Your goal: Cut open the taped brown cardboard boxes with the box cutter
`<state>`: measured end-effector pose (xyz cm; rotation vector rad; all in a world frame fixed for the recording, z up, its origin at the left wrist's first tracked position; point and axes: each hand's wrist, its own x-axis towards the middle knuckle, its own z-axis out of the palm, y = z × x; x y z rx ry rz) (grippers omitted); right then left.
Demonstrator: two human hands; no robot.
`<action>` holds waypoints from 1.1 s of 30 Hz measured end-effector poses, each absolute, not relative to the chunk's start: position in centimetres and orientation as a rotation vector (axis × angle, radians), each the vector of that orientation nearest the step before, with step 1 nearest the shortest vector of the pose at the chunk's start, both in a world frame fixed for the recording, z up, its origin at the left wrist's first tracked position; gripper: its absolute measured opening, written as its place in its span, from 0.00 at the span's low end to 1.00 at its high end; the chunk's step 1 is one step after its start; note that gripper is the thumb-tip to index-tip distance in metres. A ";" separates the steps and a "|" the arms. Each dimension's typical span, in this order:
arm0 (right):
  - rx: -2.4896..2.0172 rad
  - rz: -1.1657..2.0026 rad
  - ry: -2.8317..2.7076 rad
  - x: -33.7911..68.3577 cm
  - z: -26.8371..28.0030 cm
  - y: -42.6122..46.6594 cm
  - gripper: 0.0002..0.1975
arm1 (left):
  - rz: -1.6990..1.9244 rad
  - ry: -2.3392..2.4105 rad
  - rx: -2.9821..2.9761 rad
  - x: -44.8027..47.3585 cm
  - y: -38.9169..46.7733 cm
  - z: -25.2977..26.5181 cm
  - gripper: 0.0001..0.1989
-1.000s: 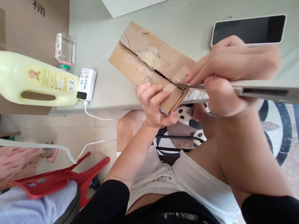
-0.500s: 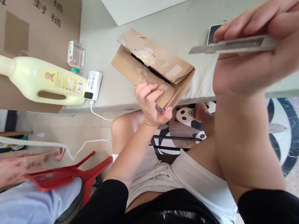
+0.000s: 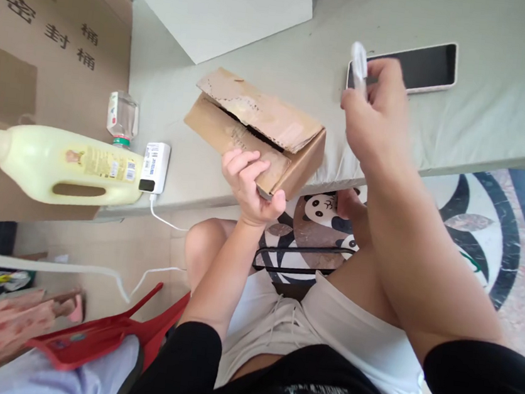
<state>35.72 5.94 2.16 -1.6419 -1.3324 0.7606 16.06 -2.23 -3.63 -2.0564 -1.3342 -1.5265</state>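
My left hand [image 3: 253, 186] grips the near lower edge of a small brown cardboard box [image 3: 264, 121], thumb at its corner and fingers on its side. The box is tilted, and a dark gap runs along its partly lifted top flap. To its right, my right hand [image 3: 379, 106] is closed around a utility knife [image 3: 359, 66]. One pale end of the knife sticks up out of the fist; the blade is not visible from here. Behind that hand lies a phone [image 3: 429, 67] with a dark screen, partly covered by the fingers.
A pale yellow jug [image 3: 34, 161], a small clear bottle [image 3: 127, 117] and a white cabled device [image 3: 155, 166] are at the left, near a large printed carton [image 3: 63, 67]. A white panel [image 3: 218, 2] stands behind. A red chair [image 3: 85, 335] is lower left.
My right hand has swung away from me and left, down toward the phone, turning the knife from blade pointing left to end up. My left hand keeps holding the box.
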 end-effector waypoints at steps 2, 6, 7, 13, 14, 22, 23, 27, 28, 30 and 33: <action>-1.659 0.760 -1.441 35.4 1.3 6.1 0.15 | -1.587 -1.398 -2.080 14.8 -1.1 -3.5 0.29; -1.644 0.708 -1.635 34.7 -2.1 6.9 0.15 | -1.676 -1.663 -2.201 12.2 1.0 -3.1 0.36; -1.640 0.666 -1.686 34.7 -3.0 7.2 0.15 | -1.685 -1.706 -2.237 11.6 1.3 -2.8 0.36; -1.535 0.442 -1.881 35.6 -5.6 7.9 0.17 | -1.729 -1.627 -2.344 8.5 0.7 -1.4 0.31; -1.534 0.431 -1.879 35.6 -5.6 8.0 0.17 | -1.737 -1.613 -2.356 7.8 0.5 -1.2 0.31; -1.787 0.521 -1.849 32.4 -3.6 7.2 0.19 | -2.271 -2.018 -2.110 3.2 -1.5 -0.8 0.31; -1.794 0.524 -1.845 32.0 -3.4 7.0 0.19 | -2.457 -2.124 -2.006 2.9 -1.7 -0.7 0.29; -1.781 0.517 -1.883 30.7 -2.7 6.6 0.17 | -2.929 -2.452 -1.408 1.3 -2.1 0.0 0.31; -1.768 0.519 -1.906 30.5 -2.6 6.5 0.17 | -2.956 -2.416 -1.324 0.9 -2.0 0.1 0.30; -1.706 0.507 -1.936 30.0 -2.4 6.2 0.16 | -2.946 -2.307 -1.266 0.3 -1.7 0.1 0.24; -1.552 0.483 -1.978 29.3 -2.3 5.7 0.13 | -2.854 -2.303 -1.304 0.4 -1.4 0.0 0.18</action>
